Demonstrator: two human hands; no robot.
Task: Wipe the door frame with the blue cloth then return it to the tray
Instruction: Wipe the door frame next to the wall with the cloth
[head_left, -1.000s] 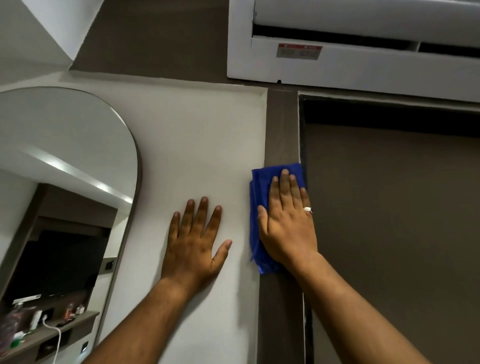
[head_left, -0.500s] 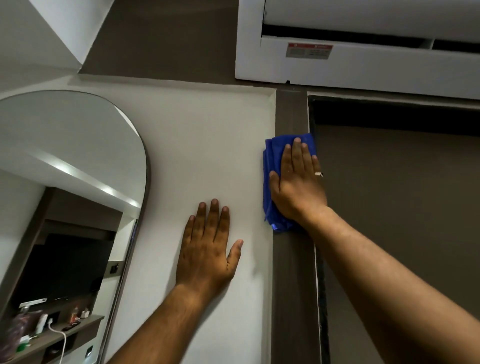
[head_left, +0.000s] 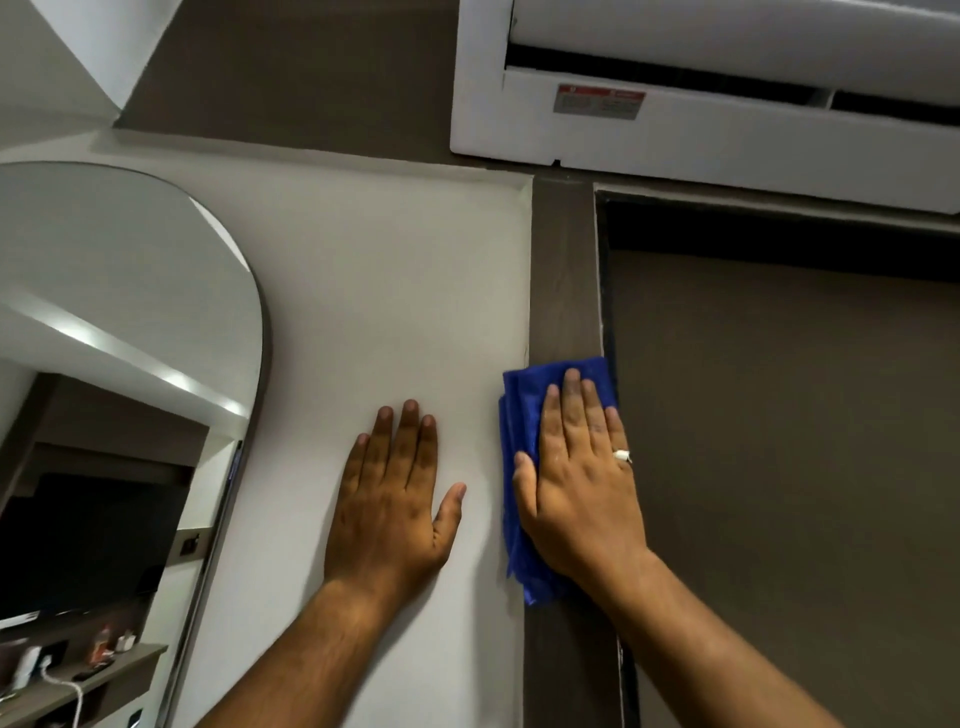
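The brown door frame (head_left: 563, 270) runs up the middle of the view, between the white wall and the brown door. A folded blue cloth (head_left: 519, 415) lies flat against the frame. My right hand (head_left: 576, 478) presses on the cloth with its palm and straight fingers; a ring sits on one finger. My left hand (head_left: 395, 499) rests flat on the white wall (head_left: 374, 291) just left of the frame, fingers spread, holding nothing. No tray is in view.
A white air conditioner (head_left: 701, 130) hangs above the door (head_left: 779, 441). An arched mirror (head_left: 104, 389) stands on the wall at the left and reflects a shelf with small items.
My right hand slid the blue cloth up the frame, then back down to about where it began. My left hand stayed flat on the wall.
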